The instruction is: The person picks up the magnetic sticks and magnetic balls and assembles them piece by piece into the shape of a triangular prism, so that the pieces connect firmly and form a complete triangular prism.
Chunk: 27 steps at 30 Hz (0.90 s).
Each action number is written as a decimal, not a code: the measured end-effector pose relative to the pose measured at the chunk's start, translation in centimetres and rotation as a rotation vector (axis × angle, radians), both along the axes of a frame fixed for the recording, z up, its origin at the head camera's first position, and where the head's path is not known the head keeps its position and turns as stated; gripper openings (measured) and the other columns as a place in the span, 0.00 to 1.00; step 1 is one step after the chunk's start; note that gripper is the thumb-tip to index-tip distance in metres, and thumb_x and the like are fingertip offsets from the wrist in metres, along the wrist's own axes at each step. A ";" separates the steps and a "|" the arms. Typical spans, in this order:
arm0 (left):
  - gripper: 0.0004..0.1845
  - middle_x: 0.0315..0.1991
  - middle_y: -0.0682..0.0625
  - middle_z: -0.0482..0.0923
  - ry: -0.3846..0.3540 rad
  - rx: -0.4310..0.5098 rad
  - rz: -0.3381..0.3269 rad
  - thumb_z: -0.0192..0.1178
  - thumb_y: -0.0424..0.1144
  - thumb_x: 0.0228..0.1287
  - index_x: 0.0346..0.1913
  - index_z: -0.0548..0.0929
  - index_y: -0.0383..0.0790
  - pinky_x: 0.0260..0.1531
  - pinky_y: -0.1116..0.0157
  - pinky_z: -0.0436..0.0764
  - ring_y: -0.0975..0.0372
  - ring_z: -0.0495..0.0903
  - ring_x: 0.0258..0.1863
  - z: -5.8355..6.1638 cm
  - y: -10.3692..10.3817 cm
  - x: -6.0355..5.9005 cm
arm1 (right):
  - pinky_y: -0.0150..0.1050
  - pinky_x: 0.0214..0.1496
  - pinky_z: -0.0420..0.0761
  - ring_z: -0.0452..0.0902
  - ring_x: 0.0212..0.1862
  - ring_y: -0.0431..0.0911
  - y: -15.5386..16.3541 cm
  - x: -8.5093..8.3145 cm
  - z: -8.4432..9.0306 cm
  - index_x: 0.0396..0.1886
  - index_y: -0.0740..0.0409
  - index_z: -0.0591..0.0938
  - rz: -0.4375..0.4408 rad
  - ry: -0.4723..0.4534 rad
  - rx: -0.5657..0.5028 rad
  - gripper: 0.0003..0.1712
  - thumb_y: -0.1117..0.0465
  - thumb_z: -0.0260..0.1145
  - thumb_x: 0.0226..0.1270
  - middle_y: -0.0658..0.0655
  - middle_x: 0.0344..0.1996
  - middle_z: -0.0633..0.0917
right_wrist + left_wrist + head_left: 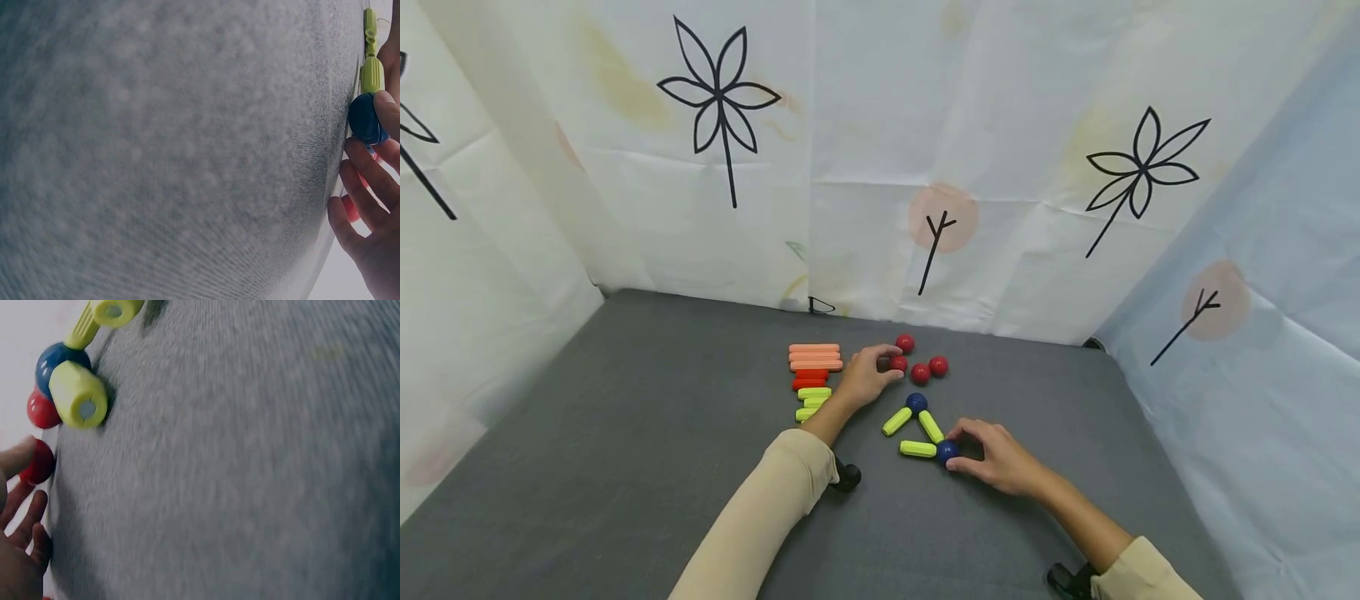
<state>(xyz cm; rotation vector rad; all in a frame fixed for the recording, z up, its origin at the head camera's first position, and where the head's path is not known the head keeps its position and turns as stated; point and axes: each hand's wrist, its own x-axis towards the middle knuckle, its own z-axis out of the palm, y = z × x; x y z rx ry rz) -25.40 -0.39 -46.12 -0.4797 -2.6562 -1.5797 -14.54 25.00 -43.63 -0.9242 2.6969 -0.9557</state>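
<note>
My left hand (867,377) has its thumb and index finger around a red ball (898,363). Three other red balls lie close by, one of them (938,366) to the right. My right hand (1003,458) pinches a blue ball (947,452) between thumb and fingers. Two yellow-green rods meet that ball: one rod (917,449) points left, the other (931,427) runs up to a second blue ball (916,403). From this upper ball a third yellow-green rod (897,421) slants down to the left. A round pale end shows on a rod (86,409) in the left wrist view.
Left of my left hand, orange rods (815,357), short red rods (810,379) and several yellow-green rods (814,393) lie in a column, partly hidden by my forearm. The dark grey table (625,417) is bordered by patterned white cloth (880,258) behind and at both sides.
</note>
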 end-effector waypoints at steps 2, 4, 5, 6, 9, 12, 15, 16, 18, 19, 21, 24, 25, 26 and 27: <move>0.20 0.53 0.45 0.83 0.003 -0.028 0.012 0.69 0.32 0.62 0.58 0.82 0.39 0.55 0.51 0.76 0.53 0.80 0.51 -0.1 0.3 0.0 | 0.49 0.53 0.79 0.79 0.49 0.42 -0.1 0.0 0.0 0.48 0.53 0.81 -0.001 0.002 0.000 0.15 0.53 0.72 0.65 0.45 0.44 0.85; 0.20 0.51 0.44 0.83 0.011 -0.047 0.010 0.68 0.31 0.63 0.57 0.81 0.38 0.52 0.52 0.77 0.53 0.80 0.48 -0.1 0.1 0.0 | 0.49 0.53 0.79 0.79 0.49 0.42 -0.1 0.1 0.0 0.48 0.52 0.81 -0.003 0.005 -0.001 0.15 0.53 0.72 0.65 0.45 0.44 0.85; 0.20 0.51 0.43 0.83 0.013 -0.051 0.002 0.68 0.31 0.63 0.57 0.81 0.37 0.51 0.53 0.77 0.53 0.80 0.47 -0.1 -0.1 0.1 | 0.49 0.53 0.79 0.79 0.49 0.42 -0.2 0.1 0.0 0.48 0.53 0.81 -0.003 0.007 -0.002 0.15 0.53 0.72 0.65 0.45 0.44 0.85; 0.20 0.51 0.43 0.83 0.012 -0.056 -0.008 0.68 0.31 0.63 0.58 0.80 0.37 0.49 0.54 0.77 0.54 0.79 0.46 0.0 -0.4 0.1 | 0.48 0.53 0.79 0.79 0.48 0.42 -0.3 0.1 0.0 0.48 0.53 0.81 -0.002 0.010 -0.001 0.15 0.53 0.72 0.65 0.45 0.44 0.85; 0.20 0.48 0.44 0.83 0.003 -0.064 -0.054 0.68 0.32 0.63 0.57 0.80 0.35 0.47 0.56 0.79 0.55 0.79 0.44 0.6 -1.8 0.7 | 0.48 0.52 0.79 0.79 0.48 0.42 -0.4 0.2 -0.1 0.48 0.54 0.81 0.003 0.015 -0.006 0.15 0.54 0.72 0.65 0.46 0.44 0.85; 0.18 0.43 0.47 0.83 0.008 -0.085 -0.116 0.70 0.34 0.61 0.53 0.82 0.35 0.45 0.59 0.81 0.58 0.80 0.41 1.3 -3.2 1.8 | 0.48 0.52 0.79 0.79 0.49 0.42 -0.4 0.2 -0.2 0.48 0.54 0.81 0.004 0.026 -0.007 0.15 0.54 0.72 0.65 0.47 0.44 0.85; 0.16 0.40 0.49 0.83 0.042 -0.121 -0.194 0.72 0.35 0.59 0.49 0.83 0.36 0.43 0.63 0.81 0.61 0.81 0.39 1.9 -4.5 3.3 | 0.48 0.52 0.79 0.80 0.49 0.42 -0.3 0.3 -0.2 0.48 0.54 0.81 0.003 0.037 -0.010 0.15 0.56 0.72 0.65 0.47 0.44 0.85; 0.16 0.40 0.50 0.83 0.050 -0.124 -0.220 0.72 0.35 0.58 0.49 0.83 0.36 0.43 0.64 0.82 0.62 0.81 0.39 2.1 -4.8 3.8 | 0.48 0.52 0.79 0.80 0.49 0.43 -0.3 0.3 -0.2 0.47 0.54 0.81 0.002 0.039 -0.011 0.14 0.56 0.72 0.65 0.47 0.44 0.85; 0.16 0.41 0.50 0.84 0.067 -0.117 -0.270 0.72 0.34 0.58 0.49 0.83 0.36 0.43 0.65 0.82 0.62 0.82 0.39 2.3 -5.3 4.8 | 0.48 0.52 0.79 0.80 0.49 0.43 -0.2 0.3 -0.2 0.47 0.54 0.82 0.000 0.040 -0.011 0.14 0.57 0.72 0.65 0.47 0.44 0.85; 0.16 0.41 0.50 0.84 0.070 -0.109 -0.292 0.72 0.34 0.58 0.49 0.83 0.36 0.43 0.66 0.82 0.62 0.82 0.39 2.4 -5.4 5.2 | 0.48 0.52 0.79 0.80 0.49 0.43 -0.1 0.4 -0.2 0.47 0.53 0.82 -0.001 0.039 -0.011 0.14 0.56 0.72 0.64 0.47 0.44 0.85; 0.16 0.42 0.49 0.84 0.068 -0.085 -0.324 0.73 0.34 0.57 0.48 0.83 0.37 0.42 0.67 0.83 0.62 0.83 0.40 2.4 -5.6 6.1 | 0.48 0.52 0.79 0.80 0.49 0.43 0.0 0.3 -0.1 0.47 0.53 0.82 -0.007 0.037 -0.006 0.14 0.55 0.72 0.65 0.46 0.44 0.85; 0.16 0.43 0.49 0.84 0.058 -0.061 -0.372 0.74 0.33 0.56 0.47 0.83 0.37 0.42 0.68 0.83 0.63 0.83 0.39 2.3 -5.5 7.2 | 0.49 0.52 0.79 0.80 0.49 0.43 0.0 0.3 -0.1 0.47 0.52 0.81 -0.012 0.028 -0.004 0.14 0.55 0.72 0.65 0.46 0.44 0.85; 0.16 0.43 0.50 0.84 0.051 -0.064 -0.382 0.74 0.34 0.56 0.47 0.83 0.38 0.42 0.69 0.83 0.65 0.83 0.39 2.1 -5.4 7.5 | 0.50 0.53 0.79 0.80 0.49 0.43 0.1 0.3 0.0 0.47 0.52 0.81 -0.012 0.024 -0.004 0.14 0.54 0.72 0.65 0.46 0.44 0.85; 0.16 0.42 0.51 0.84 0.049 -0.071 -0.390 0.75 0.34 0.55 0.47 0.84 0.39 0.41 0.69 0.83 0.66 0.83 0.38 2.0 -5.3 7.7 | 0.50 0.53 0.79 0.80 0.49 0.43 0.1 0.2 0.0 0.48 0.52 0.81 -0.012 0.021 -0.002 0.14 0.54 0.72 0.65 0.46 0.44 0.85; 0.16 0.42 0.52 0.84 0.048 -0.081 -0.400 0.75 0.34 0.55 0.47 0.84 0.39 0.41 0.70 0.82 0.67 0.83 0.37 1.8 -5.2 8.0 | 0.50 0.53 0.79 0.80 0.50 0.43 0.1 0.2 0.0 0.48 0.52 0.81 -0.011 0.019 0.000 0.15 0.54 0.72 0.65 0.46 0.44 0.85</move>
